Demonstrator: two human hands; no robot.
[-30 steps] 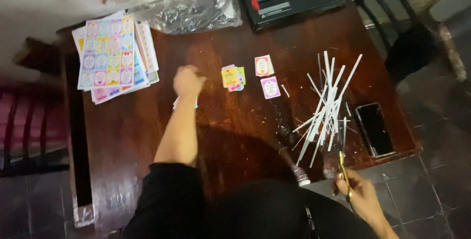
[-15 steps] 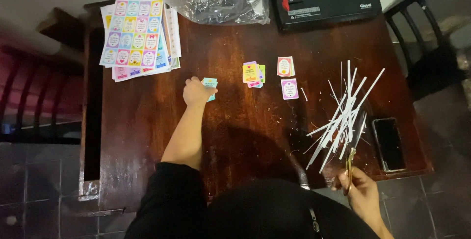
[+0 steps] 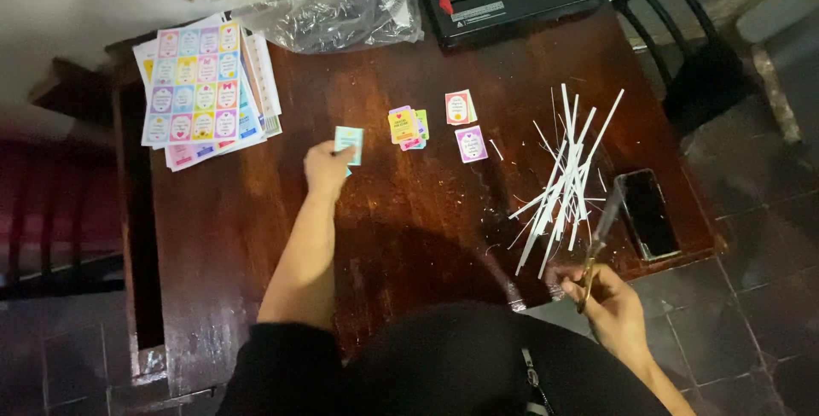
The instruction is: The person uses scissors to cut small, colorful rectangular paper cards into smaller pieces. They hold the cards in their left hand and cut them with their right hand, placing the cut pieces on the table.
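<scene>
Left of the card stack (image 3: 408, 125) | left hand (image 3: 327, 168) has lifted, pinching pale-blue card (image 3: 349, 144) | right hand (image 3: 610, 305) clasps scissors (image 3: 597, 241), unchanged

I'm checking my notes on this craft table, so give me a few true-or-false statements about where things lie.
1. The left hand holds a small light-blue paper card. True.
2. The right hand holds a pen. False: it holds yellow-handled scissors.
3. The black phone lies left of the white paper strips. False: it lies right of them.
4. The sheets of colourful uncut labels lie at the table's far left. True.
</scene>
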